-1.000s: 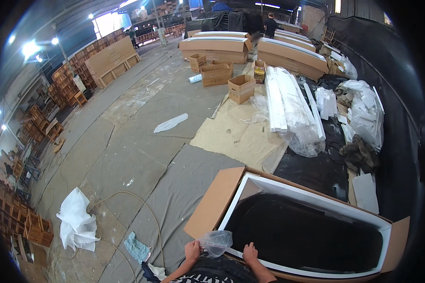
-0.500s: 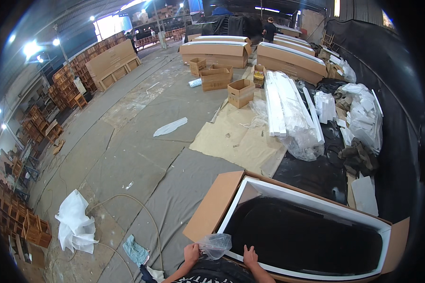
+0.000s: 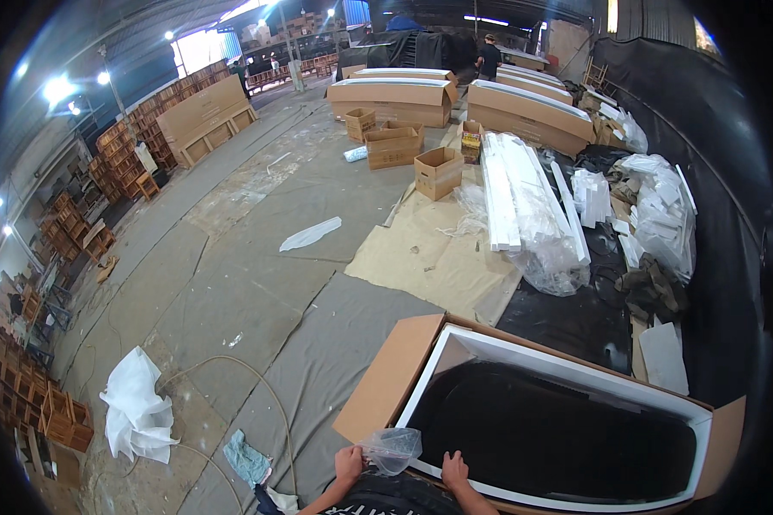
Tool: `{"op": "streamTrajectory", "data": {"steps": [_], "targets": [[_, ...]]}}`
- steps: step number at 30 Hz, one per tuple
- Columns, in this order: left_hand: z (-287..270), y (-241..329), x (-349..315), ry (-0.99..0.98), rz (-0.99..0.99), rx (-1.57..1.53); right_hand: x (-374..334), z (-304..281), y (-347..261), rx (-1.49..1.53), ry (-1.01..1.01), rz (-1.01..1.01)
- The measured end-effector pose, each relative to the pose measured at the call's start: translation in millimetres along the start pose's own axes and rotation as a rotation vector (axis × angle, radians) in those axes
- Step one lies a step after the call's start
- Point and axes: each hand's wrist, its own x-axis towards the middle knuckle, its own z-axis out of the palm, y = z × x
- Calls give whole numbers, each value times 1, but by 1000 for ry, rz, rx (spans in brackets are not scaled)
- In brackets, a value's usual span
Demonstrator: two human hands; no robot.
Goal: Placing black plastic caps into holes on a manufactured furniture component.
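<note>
Hands apart at the near rim of the open cardboard box [image 3: 386,378]: left hand [image 3: 349,463] clamped on a clear plastic bag [image 3: 392,448], right hand [image 3: 453,471] resting flat beside it.

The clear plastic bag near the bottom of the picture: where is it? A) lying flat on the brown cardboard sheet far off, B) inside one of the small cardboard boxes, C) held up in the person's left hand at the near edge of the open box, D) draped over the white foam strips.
C: the clear plastic bag is bunched up in the left hand, at the near edge of the open cardboard box; the right hand rests beside it.
</note>
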Motion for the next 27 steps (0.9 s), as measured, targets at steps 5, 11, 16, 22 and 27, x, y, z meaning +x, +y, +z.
{"op": "streamTrajectory", "data": {"steps": [5, 11, 16, 22, 27], "targets": [[1, -3, 2, 2, -7, 6, 1, 3, 3, 23, 30, -27], [3, -4, 3, 14, 8, 4, 5, 6, 8, -1, 43, -72], [2, 2, 1, 9, -22, -52, 6, 7, 9, -36, -15, -118], [2, 5, -1, 16, 0, -4, 8, 6, 6, -30, -23, -114], [2, -3, 1, 8, 51, -8, 9, 2, 1, -27, -10, -93]]}}
